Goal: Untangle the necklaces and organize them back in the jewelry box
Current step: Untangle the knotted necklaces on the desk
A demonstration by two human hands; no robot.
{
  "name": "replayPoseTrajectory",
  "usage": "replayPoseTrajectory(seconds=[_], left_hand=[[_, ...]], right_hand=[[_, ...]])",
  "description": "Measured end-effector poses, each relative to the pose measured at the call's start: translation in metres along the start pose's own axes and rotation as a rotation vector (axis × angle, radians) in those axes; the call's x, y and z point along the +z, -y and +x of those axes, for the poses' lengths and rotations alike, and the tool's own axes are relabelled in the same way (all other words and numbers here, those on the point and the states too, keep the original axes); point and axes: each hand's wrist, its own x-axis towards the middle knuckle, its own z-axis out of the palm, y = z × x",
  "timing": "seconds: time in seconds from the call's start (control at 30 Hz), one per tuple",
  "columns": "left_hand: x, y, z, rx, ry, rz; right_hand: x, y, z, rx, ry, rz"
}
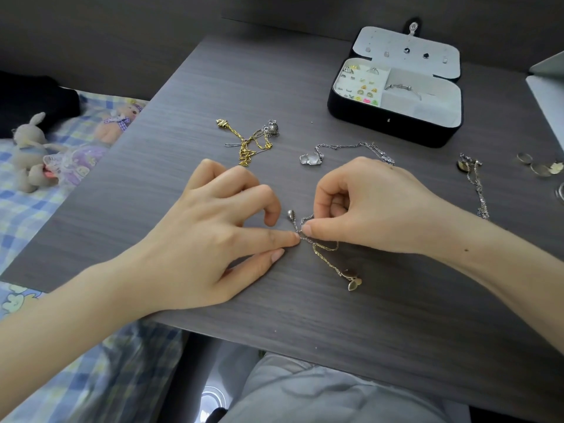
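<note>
Two thin chains lie knotted together at the middle of the grey table (335, 315): a silver one with a drop pendant (291, 214) and a gold one with a leaf-shaped pendant (351, 277). My left hand (213, 233) touches the knot with its index fingertip, thumb lying beside it. My right hand (366, 206) pinches the knot from the other side, fingers curled. A gold and silver tangle (248, 141) lies farther back. A silver necklace with a pale pendant (311, 159) lies behind my right hand. The open black jewelry box (393, 123) stands at the back right.
Another silver necklace (476, 184) lies at the right, with small round pieces (540, 168) beyond it. The box holds earrings, rings and a bracelet (403, 87). A bed with plush toys (30, 154) borders the table's left edge. A pale object (549, 96) sits at far right.
</note>
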Motion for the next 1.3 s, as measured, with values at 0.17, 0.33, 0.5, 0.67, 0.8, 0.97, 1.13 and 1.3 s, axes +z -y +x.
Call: replayPoseTrajectory(seconds=[0.17, 0.33, 0.5, 0.67, 0.8, 0.97, 1.13, 1.3], left_hand=[[-0.001, 0.001, -0.001, 0.003, -0.006, -0.014], [-0.001, 0.001, -0.001, 0.003, -0.011, -0.021], [-0.001, 0.001, -0.001, 0.005, 0.001, -0.008], [0.0, 0.001, 0.0, -0.004, 0.024, 0.01], [0.0, 0.001, 0.0, -0.011, 0.034, 0.013], [0.001, 0.001, 0.001, -0.033, 0.041, 0.005], [0.001, 0.002, 0.003, -0.067, 0.065, -0.021], [0.0, 0.001, 0.002, -0.079, 0.066, -0.024]], right_hand=[[-0.004, -0.003, 0.001, -0.01, 0.011, -0.022], [-0.006, -0.005, 0.0, -0.02, 0.008, -0.024], [-0.005, -0.004, -0.002, -0.02, 0.009, -0.024], [-0.004, -0.001, -0.002, -0.006, 0.015, -0.011], [-0.002, -0.001, -0.004, 0.018, 0.007, -0.003], [0.001, -0.002, -0.006, 0.036, -0.03, 0.01], [0.003, -0.001, -0.008, 0.016, -0.073, -0.029], [0.002, -0.004, -0.01, 0.007, -0.117, -0.008]])
